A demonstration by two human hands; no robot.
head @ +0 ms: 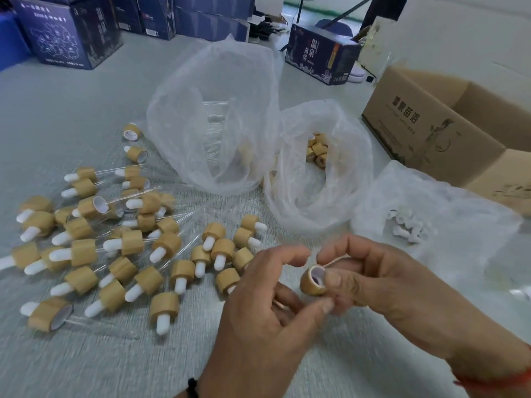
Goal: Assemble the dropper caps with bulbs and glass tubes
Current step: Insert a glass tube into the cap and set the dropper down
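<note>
Grey woven matting [86,110] covers the floor, with dark blue printed cartons [69,33] stacked along the far edge; one smaller blue box [319,57] shows the characters 温泉 in white. To the right sits an open brown cardboard box [448,130] with dark characters on its side that are too blurred to read for certain. Two crumpled clear plastic bags stand in the middle: the taller bag [212,116] holds glass tubes, hard to make out through the film, and the lower bag [316,173] holds loose bamboo-coloured caps. White rubber bulbs [408,226] lie on plastic sheeting further right. A spread of finished droppers [115,248], wooden collars with white bulbs, lies at left. The right hand [379,282] pinches one bamboo cap [313,280], its open end facing the camera. The left hand [264,305] is curled just beside it, thumb tip at the cap; what it holds is hidden.
</note>
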